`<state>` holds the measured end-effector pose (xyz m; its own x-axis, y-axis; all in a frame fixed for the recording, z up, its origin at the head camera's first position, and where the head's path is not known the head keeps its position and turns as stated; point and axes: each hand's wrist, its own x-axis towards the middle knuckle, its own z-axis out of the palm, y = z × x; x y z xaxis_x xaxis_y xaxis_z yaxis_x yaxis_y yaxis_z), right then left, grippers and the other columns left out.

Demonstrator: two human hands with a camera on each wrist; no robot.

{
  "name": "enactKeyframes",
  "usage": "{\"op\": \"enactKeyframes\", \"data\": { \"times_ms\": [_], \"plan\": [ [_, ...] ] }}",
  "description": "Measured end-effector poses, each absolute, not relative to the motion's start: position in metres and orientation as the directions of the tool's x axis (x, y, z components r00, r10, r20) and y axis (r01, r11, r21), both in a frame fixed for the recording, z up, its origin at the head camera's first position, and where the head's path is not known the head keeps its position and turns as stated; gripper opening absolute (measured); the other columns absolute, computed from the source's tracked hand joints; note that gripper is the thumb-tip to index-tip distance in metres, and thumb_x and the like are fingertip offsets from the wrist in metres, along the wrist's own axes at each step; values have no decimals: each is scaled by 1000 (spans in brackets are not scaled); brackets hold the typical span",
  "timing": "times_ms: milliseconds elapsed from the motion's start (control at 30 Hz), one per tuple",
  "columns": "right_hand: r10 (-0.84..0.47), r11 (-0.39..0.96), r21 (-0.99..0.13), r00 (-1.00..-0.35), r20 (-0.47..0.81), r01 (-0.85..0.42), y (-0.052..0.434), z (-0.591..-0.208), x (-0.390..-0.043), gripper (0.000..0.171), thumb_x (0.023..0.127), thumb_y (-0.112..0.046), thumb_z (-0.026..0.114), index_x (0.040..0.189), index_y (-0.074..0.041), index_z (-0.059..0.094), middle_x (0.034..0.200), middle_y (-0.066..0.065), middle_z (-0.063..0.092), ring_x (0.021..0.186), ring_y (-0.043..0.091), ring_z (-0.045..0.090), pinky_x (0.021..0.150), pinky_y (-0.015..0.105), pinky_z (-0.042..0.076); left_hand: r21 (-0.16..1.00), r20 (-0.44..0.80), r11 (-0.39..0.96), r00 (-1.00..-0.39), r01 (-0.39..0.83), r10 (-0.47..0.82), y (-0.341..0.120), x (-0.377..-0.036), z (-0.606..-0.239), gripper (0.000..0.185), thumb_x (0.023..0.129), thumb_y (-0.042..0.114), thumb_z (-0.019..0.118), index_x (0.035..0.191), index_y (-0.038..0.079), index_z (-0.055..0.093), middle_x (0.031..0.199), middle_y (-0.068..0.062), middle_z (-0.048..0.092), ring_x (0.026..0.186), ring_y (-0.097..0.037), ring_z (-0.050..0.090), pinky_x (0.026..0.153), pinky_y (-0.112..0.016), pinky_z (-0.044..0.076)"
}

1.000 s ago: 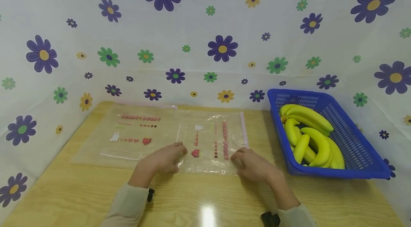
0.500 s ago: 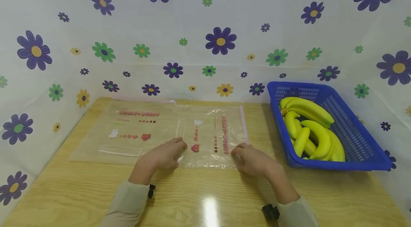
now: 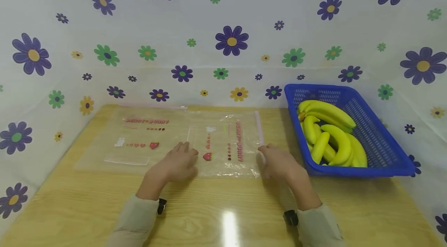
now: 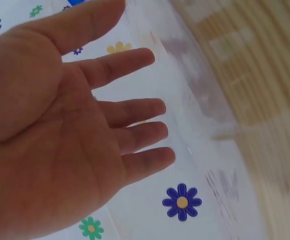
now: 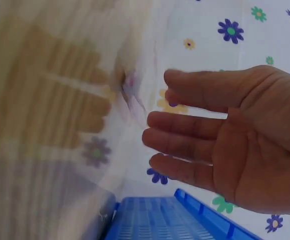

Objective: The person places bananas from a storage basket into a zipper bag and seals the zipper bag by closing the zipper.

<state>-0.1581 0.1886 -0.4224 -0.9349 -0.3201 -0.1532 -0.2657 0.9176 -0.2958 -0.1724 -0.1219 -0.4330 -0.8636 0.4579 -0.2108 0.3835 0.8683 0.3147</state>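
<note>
We take the basket (image 3: pixel 380 138) as our mark — it sits on the table (image 3: pixel 223 208), with the bananas (image 3: pixel 328 134) in it. Left of the basket lies one bag (image 3: pixel 227 142), and farther left a second bag (image 3: pixel 139 138) — both flat on the table. Our hands sit left of the basket too: the right hand (image 3: pixel 279 161) at the first bag's near corner, the left hand (image 3: pixel 178 163) on its far edge.
</note>
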Motion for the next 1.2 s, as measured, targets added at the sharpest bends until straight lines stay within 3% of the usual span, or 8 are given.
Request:
{"op": "enactKeyframes", "data": {
  "times_ms": [233, 367, 467, 633, 867, 1200],
  "plan": [
    [-263, 953, -199, -948, -177, -227, 201, -419, -162, 11, 86, 0, 61, 96, -1, 63, 95, 12, 62, 80, 22, 56, 67, 44, 54, 273, -152, 855, -858, 441, 491, -79, -185, -423, 34, 97, 20, 58, 126, 2, 60, 141, -27, 47, 134, -47, 40, 107, -62, 36],
    [-224, 962, -202, -955, -196, -184, 206, -419, -165, 10, 88, -3, 56, 94, -1, 65, 92, 11, 62, 80, 22, 57, 68, 44, 53, 256, -140, 856, -858, 450, 493, -31, -205, -419, 22, 100, 22, 56, 114, 7, 62, 123, -16, 57, 112, -35, 54, 89, -52, 49],
    [-224, 958, -225, -952, -209, -177, 209, -421, -167, 10, 88, -5, 57, 94, -2, 64, 89, 11, 62, 76, 22, 57, 67, 43, 54, 264, -138, 865, -871, 427, 472, 2, -216, -421, 16, 102, 23, 54, 101, 9, 61, 100, -10, 60, 88, -25, 57, 72, -42, 52],
    [-253, 951, -230, -949, -189, -208, 212, -423, -168, 9, 84, -1, 61, 93, 1, 62, 84, 11, 61, 73, 22, 56, 70, 42, 54, 270, -107, 885, -902, 379, 418, 41, -225, -431, 29, 102, 23, 50, 78, 9, 58, 73, -4, 59, 64, -18, 54, 56, -38, 51],
    [-216, 951, -259, -962, -170, -168, 212, -424, -166, 27, 88, 5, 56, 113, 16, 53, 102, 27, 64, 93, 32, 64, 85, 47, 55, 347, -139, 884, -916, 312, 378, 65, -219, -443, 52, 105, 43, 39, 66, 14, 57, 70, -3, 60, 67, -19, 60, 74, -42, 55],
    [-161, 952, -282, -978, -132, -119, 210, -421, -165, 25, 91, 3, 52, 112, 15, 50, 89, 24, 62, 74, 26, 59, 67, 45, 55, 145, -124, 928, -924, 344, 362, 77, -216, -450, 46, 98, 42, 53, 58, 17, 53, 69, -1, 61, 65, -15, 60, 58, -37, 54]
  ]
}}
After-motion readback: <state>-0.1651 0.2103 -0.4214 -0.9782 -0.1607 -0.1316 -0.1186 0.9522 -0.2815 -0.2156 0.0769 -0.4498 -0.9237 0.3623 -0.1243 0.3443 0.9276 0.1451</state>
